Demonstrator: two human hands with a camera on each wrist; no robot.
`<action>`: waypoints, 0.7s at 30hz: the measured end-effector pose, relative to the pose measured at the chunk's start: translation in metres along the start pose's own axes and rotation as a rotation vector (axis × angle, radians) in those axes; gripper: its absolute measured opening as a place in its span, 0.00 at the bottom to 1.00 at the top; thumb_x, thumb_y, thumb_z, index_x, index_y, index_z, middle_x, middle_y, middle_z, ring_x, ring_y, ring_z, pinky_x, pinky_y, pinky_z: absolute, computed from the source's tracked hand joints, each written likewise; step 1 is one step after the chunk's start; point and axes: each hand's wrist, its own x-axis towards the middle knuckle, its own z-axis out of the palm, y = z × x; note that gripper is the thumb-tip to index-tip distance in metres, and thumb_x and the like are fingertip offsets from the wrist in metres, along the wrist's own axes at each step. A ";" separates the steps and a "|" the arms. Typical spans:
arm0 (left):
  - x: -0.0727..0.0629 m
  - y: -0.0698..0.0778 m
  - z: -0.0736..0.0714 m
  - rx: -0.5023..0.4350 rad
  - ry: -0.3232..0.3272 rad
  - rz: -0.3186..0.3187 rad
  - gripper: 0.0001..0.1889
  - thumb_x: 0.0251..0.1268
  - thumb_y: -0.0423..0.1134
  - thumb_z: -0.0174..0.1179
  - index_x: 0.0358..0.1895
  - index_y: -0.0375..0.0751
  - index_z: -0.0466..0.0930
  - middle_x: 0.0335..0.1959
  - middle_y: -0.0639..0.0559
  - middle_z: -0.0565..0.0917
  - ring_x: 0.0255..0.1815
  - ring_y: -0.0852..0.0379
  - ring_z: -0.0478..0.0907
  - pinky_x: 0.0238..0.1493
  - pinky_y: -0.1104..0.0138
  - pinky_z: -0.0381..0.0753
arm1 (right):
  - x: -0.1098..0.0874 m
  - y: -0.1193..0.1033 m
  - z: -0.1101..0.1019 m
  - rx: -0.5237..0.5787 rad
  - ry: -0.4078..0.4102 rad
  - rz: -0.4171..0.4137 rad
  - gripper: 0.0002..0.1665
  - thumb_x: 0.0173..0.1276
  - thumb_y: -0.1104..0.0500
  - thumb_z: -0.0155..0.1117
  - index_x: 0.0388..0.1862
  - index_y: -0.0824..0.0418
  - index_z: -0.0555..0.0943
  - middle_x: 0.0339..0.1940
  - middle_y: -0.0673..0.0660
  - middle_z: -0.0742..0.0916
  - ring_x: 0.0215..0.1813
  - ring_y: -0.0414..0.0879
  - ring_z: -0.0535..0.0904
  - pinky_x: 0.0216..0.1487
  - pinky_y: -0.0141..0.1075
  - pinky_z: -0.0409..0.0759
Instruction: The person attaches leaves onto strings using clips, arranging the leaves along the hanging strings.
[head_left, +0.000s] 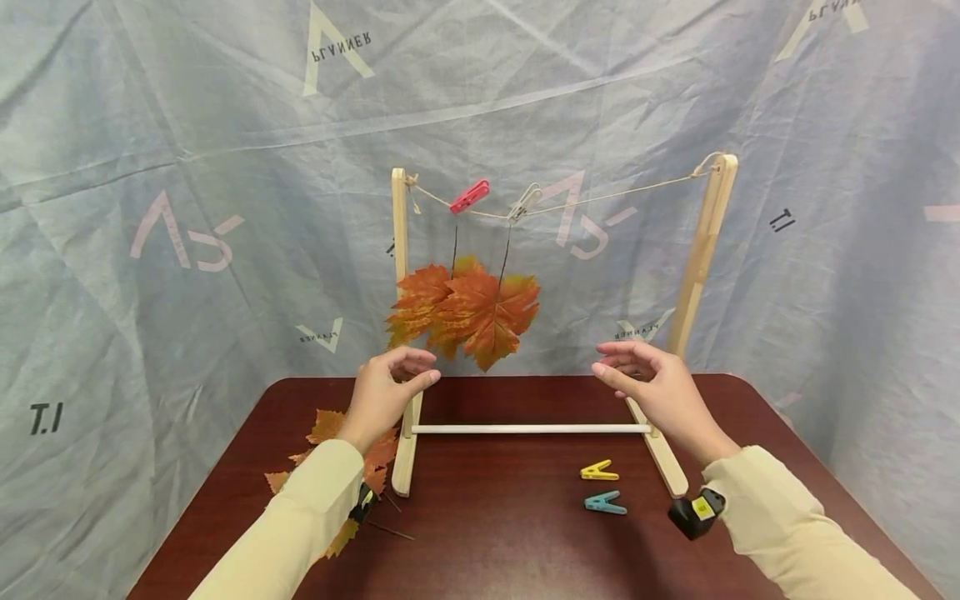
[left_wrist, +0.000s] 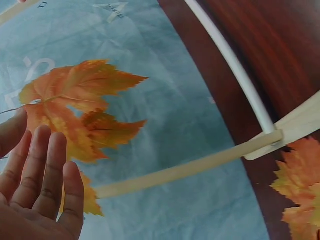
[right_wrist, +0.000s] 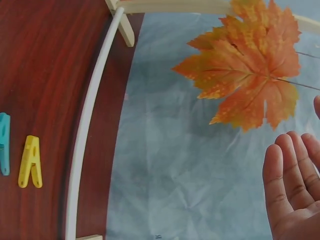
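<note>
Two orange maple leaves hang by dark stems from a string [head_left: 600, 198] tied between two wooden posts. A pink clothespin [head_left: 470, 197] holds the rear leaf [head_left: 417, 300], and a white clothespin [head_left: 524, 202] holds the front leaf [head_left: 491, 312]. My left hand [head_left: 390, 387] is below and left of the leaves, fingers loosely bent, holding nothing. On the other side my right hand [head_left: 648, 379] is raised in front of the right post [head_left: 697, 267], palm inward, with nothing in its relaxed fingers.
On the dark red table [head_left: 517, 550] lie a yellow clothespin [head_left: 599, 471] and a blue clothespin [head_left: 605, 502]. More leaves [head_left: 327, 427] lie at the left, partly hidden by my left arm. A white rod [head_left: 525, 429] joins the frame's feet. Grey cloth [head_left: 247, 333] hangs behind.
</note>
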 end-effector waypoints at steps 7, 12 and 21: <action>-0.014 -0.018 -0.002 -0.007 -0.017 -0.039 0.09 0.66 0.36 0.70 0.48 0.43 0.88 0.35 0.53 0.88 0.35 0.54 0.83 0.38 0.62 0.80 | -0.013 0.011 -0.001 0.016 -0.003 0.038 0.25 0.73 0.51 0.68 0.64 0.62 0.80 0.49 0.57 0.87 0.43 0.37 0.84 0.41 0.34 0.83; -0.021 -0.031 -0.003 -0.002 -0.041 -0.063 0.09 0.65 0.35 0.71 0.47 0.41 0.88 0.34 0.53 0.88 0.36 0.52 0.84 0.38 0.64 0.80 | -0.020 0.022 0.001 0.023 -0.005 0.047 0.24 0.73 0.52 0.68 0.62 0.63 0.80 0.48 0.55 0.88 0.43 0.37 0.84 0.43 0.34 0.84; -0.041 -0.055 -0.004 0.000 -0.106 -0.102 0.08 0.64 0.32 0.70 0.46 0.41 0.88 0.36 0.53 0.88 0.37 0.55 0.84 0.40 0.65 0.81 | -0.033 0.042 0.006 0.031 -0.014 0.040 0.21 0.72 0.55 0.69 0.59 0.65 0.81 0.49 0.60 0.87 0.43 0.42 0.85 0.40 0.36 0.84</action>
